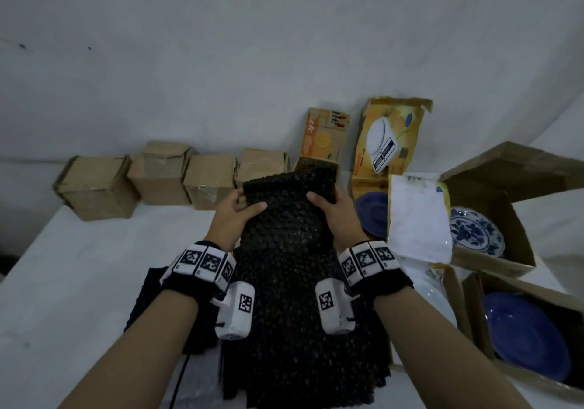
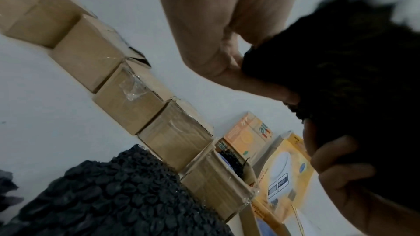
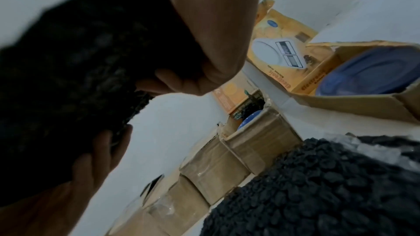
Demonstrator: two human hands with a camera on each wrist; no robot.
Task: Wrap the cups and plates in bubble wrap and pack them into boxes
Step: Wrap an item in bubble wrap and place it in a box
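Fingers of both hands pinch the far end of a sheet of black bubble wrap (image 1: 286,219) lifted over a white tabletop (image 1: 79,282): the left hand (image 1: 235,211) grips its left edge with the thumb laid across the top, the right hand (image 1: 335,212) grips its right edge, and the sheet hangs down between the wrists onto a dark pile of the same wrap (image 1: 300,361) lying on the tabletop. Both wrists wear black bands carrying white blocks printed with square black-and-white marker codes. Four closed plain brown cardboard boxes (image 1: 208,181) stand in a row against the pale wall. Beside them an open orange carton (image 1: 322,138) shows the upside-down letters "ile"; the rest of its print is unreadable. Next stands an open yellow box picturing a white kitchen scale (image 1: 387,143), and the right wrist view shows the words "Kitchen scale" printed on it; the word beside them is too blurred to make out for certain. A solid blue plate (image 1: 374,212) sits in that box, a blue-and-white floral plate (image 1: 477,231) in an open brown box to the right, and another solid blue plate (image 1: 524,336) in a nearer open brown box.
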